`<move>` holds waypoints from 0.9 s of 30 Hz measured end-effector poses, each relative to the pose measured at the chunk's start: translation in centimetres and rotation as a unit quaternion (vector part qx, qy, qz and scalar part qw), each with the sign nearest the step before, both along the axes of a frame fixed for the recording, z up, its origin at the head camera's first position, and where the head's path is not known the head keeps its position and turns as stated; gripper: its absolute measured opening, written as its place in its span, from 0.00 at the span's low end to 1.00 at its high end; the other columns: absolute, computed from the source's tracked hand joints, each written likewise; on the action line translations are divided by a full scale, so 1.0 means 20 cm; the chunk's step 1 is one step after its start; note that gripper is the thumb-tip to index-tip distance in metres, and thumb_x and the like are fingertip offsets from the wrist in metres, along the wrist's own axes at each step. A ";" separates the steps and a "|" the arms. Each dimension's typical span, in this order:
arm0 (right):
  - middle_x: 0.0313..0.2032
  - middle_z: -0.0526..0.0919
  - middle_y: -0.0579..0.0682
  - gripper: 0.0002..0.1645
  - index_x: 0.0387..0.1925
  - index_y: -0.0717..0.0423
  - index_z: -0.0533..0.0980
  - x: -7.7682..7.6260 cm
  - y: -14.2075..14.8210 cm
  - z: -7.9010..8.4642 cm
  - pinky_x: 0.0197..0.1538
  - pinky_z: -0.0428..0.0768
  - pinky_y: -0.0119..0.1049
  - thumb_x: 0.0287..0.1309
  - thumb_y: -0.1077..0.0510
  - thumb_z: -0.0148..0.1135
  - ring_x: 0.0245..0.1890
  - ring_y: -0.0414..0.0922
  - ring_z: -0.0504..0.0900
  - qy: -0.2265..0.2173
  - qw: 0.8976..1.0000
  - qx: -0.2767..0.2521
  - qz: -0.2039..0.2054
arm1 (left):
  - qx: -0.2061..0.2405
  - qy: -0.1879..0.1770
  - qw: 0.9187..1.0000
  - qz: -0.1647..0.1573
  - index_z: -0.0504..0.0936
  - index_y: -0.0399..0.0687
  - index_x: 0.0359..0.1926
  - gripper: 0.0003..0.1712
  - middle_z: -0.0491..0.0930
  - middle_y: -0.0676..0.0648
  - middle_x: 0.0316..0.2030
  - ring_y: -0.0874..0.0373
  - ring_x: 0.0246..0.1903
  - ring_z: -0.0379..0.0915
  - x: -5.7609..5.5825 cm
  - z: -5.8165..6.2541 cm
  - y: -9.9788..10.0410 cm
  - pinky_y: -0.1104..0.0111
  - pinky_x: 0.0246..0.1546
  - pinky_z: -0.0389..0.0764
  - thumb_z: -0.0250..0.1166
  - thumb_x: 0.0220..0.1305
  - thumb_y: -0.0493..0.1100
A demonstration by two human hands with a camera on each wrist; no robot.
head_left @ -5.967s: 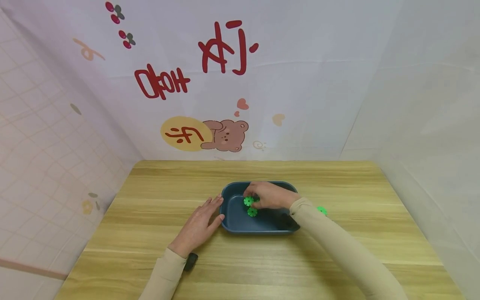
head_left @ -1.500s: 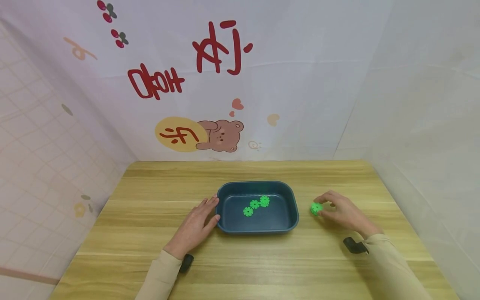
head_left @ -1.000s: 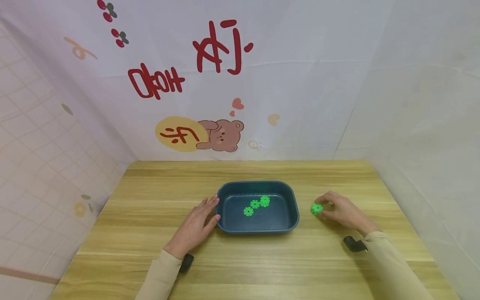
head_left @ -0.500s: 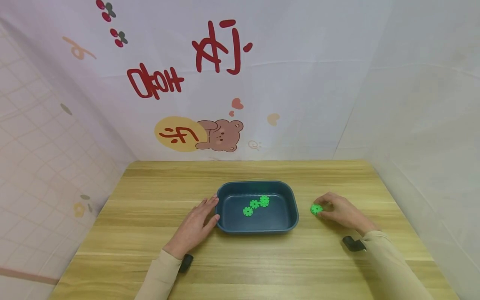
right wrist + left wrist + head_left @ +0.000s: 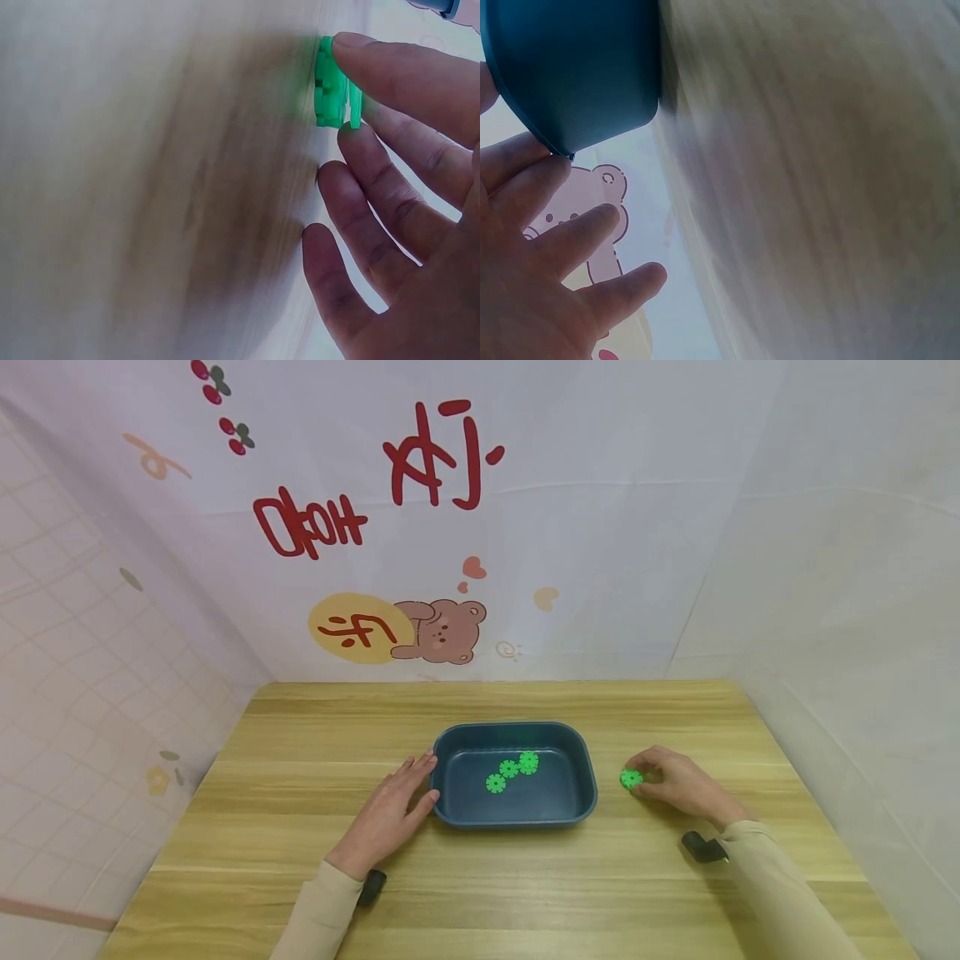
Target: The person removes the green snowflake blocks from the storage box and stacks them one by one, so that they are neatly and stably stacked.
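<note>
In the head view, my left hand (image 5: 386,817) rests its fingertips against the left rim of a dark blue tray (image 5: 517,821), fingers extended. The left wrist view shows those spread fingers (image 5: 577,240) touching the tray's edge. Inside the tray lie several green notched discs, flower-shaped, among them a front disc (image 5: 496,783) and two overlapping at the right. Right of the tray, my right hand (image 5: 678,783) pinches a green notched disc (image 5: 632,779) between thumb and fingers. In the right wrist view that disc (image 5: 355,105) stands slightly apart from a small stack of green discs (image 5: 328,86) on the table.
A wood-grain table (image 5: 517,893) carries the tray near its middle. Behind it hangs a white printed cloth (image 5: 600,527) with a bear and red characters; further cloth closes both sides. Black wrist devices (image 5: 703,847) sit under the sleeves.
Six seconds ago my right hand was inside the tray with a green disc; it has since moved right to the stack. More discs lie in the tray. During the last second both hands barely shift.
</note>
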State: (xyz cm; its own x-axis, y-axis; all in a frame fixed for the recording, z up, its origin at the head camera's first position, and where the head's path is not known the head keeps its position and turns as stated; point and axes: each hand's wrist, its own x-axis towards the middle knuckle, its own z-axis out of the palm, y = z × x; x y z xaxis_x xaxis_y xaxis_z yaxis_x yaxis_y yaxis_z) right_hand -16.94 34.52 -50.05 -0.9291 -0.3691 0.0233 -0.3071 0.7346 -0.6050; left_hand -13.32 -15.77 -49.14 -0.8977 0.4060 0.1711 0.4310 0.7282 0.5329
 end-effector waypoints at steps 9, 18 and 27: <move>0.45 0.83 0.44 0.17 0.49 0.52 0.83 0.00 0.01 -0.01 0.52 0.82 0.44 0.58 0.61 0.77 0.47 0.45 0.81 0.006 1.000 0.003 0.002 | -0.001 -0.006 1.000 0.004 0.65 0.48 0.79 0.35 0.61 0.48 0.78 0.42 0.77 0.55 0.00 0.00 0.00 0.38 0.71 0.62 0.56 0.79 0.57; 0.45 0.83 0.43 0.17 0.49 0.52 0.83 0.00 0.01 -0.01 0.53 0.82 0.47 0.58 0.60 0.77 0.47 0.46 0.82 0.009 1.000 0.008 0.003 | 0.002 -0.010 1.000 0.005 0.66 0.48 0.78 0.34 0.61 0.48 0.78 0.42 0.77 0.55 0.00 0.00 0.00 0.38 0.71 0.62 0.58 0.79 0.55; 0.45 0.83 0.43 0.17 0.49 0.51 0.83 0.00 0.01 -0.01 0.53 0.81 0.47 0.58 0.60 0.77 0.47 0.46 0.81 0.013 1.000 0.018 0.005 | 0.003 -0.006 1.000 0.004 0.66 0.47 0.78 0.34 0.62 0.48 0.77 0.41 0.77 0.56 0.00 0.00 0.01 0.38 0.71 0.62 0.59 0.79 0.54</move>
